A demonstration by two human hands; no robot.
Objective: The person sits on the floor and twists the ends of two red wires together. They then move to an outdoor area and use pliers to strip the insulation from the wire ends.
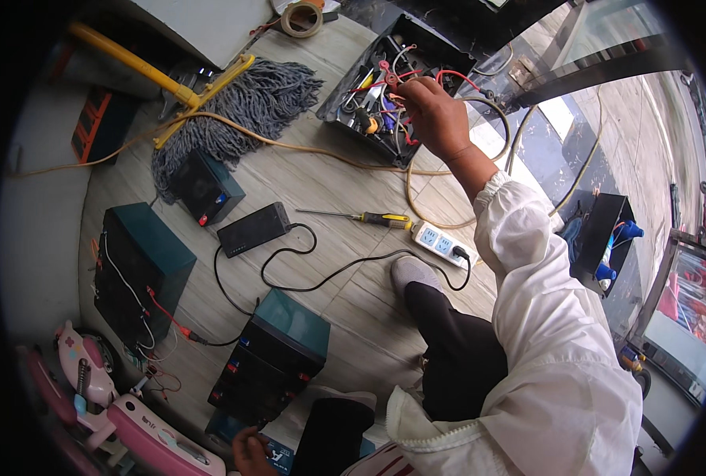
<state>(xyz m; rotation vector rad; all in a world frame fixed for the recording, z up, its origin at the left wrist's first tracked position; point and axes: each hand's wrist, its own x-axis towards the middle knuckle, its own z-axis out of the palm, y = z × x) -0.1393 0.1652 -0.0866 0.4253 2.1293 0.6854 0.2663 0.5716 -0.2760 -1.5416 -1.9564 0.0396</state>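
Observation:
My right hand (pixel 436 119) reaches into an open black toolbox (pixel 341 111) at the top, fingers closed among red wire leads (pixel 452 74) and small tools; what they grip is too small to make out. My left hand (pixel 254 452) is low at the bottom edge, fingers curled beside a dark battery block (pixel 269 357) with red and blue terminals; what it holds is hidden. Wired batteries (pixel 143 270), a smaller battery (pixel 206 186), a black charger (pixel 254 230), a screwdriver (pixel 380 219) and a white power strip (pixel 440 242) lie on the tiled floor.
A grey mop (pixel 254 95) with yellow handle lies upper left, beside a tape roll (pixel 301 20). A pink ride-on toy (pixel 162 436) sits lower left, a black bin with bottles (pixel 598 242) at right. Cords cross the floor around my feet (pixel 416 278).

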